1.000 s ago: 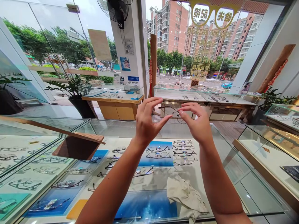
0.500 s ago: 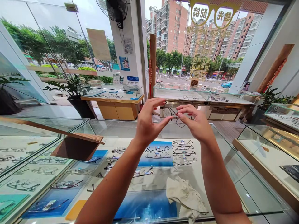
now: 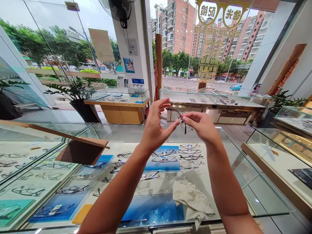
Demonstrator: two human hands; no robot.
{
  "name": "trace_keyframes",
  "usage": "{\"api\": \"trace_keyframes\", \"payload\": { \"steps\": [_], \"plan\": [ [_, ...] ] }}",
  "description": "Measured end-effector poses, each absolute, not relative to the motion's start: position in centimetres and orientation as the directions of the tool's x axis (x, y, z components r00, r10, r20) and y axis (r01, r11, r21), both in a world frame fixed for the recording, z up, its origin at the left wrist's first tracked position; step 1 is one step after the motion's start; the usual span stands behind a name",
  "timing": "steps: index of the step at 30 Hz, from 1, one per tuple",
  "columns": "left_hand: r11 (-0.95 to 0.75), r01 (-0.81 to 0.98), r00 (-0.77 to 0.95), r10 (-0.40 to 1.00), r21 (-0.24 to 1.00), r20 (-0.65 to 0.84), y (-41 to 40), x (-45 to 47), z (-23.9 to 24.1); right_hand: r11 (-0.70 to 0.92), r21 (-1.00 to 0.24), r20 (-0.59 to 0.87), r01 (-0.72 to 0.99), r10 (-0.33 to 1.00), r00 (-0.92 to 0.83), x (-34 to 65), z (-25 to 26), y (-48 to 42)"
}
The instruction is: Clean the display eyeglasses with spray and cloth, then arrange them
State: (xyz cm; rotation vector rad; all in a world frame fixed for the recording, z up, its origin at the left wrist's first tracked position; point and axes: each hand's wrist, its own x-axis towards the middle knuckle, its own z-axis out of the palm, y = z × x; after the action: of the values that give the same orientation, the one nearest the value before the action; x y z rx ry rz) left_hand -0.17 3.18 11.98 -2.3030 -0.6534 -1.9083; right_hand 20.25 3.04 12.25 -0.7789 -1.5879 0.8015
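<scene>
Head view: your right hand point(image 3: 201, 126) pinches the glasses point(image 3: 185, 127), nearer than your left hand point(image 3: 157, 122).
Long axis seems slanting, upper-left to lower-right; left grip is wide, contact unclear.

"What sort of place?"
"Looks like an optician's shop."
"Going by what?"
"By rows of glasses point(image 3: 163, 158) laid out in a glass case point(image 3: 206, 178), with more cases point(image 3: 175, 97) near the window point(image 3: 179, 70)."
"Any sign point(image 3: 220, 8)?"
"On the window, in gold: shaped like spectacles, lettered backwards, with a street point(image 3: 170, 82) beyond."
"Posters point(image 3: 128, 65) too?"
"Yes, up on the pillar point(image 3: 136, 19)."
</scene>
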Motion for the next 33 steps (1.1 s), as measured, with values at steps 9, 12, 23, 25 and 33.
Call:
{"api": "trace_keyframes", "payload": {
  "steps": [9,12,23,25,33],
  "plan": [
    [-0.663,0.325,0.001,0.713,0.674,0.701,-1.3,0.6,8.9,0.583,-0.761,0.617,0.286,0.786,0.038,18.5,8.8,2.2],
    [-0.489,0.188,0.039,0.87,0.852,0.491,-1.5,0.8,6.0,0.608,-0.689,0.688,0.394,0.72,0.091,17.4,6.4,0.3],
    [-0.269,-0.048,0.023,0.962,0.962,0.27,-4.3,1.5,1.5,0.614,-0.505,0.79,0.606,0.612,0.038,15.0,1.0,-5.8],
    [-0.278,-0.007,0.026,0.96,0.961,0.278,-4.3,1.1,1.4,0.647,-0.518,0.779,0.56,0.627,-0.004,15.1,1.1,-6.5],
    [-0.507,0.715,0.349,0.855,0.482,0.383,-2.4,-2.7,5.6,0.522,-0.719,0.627,0.459,0.772,0.104,21.5,0.3,-1.8]
  ]
}}
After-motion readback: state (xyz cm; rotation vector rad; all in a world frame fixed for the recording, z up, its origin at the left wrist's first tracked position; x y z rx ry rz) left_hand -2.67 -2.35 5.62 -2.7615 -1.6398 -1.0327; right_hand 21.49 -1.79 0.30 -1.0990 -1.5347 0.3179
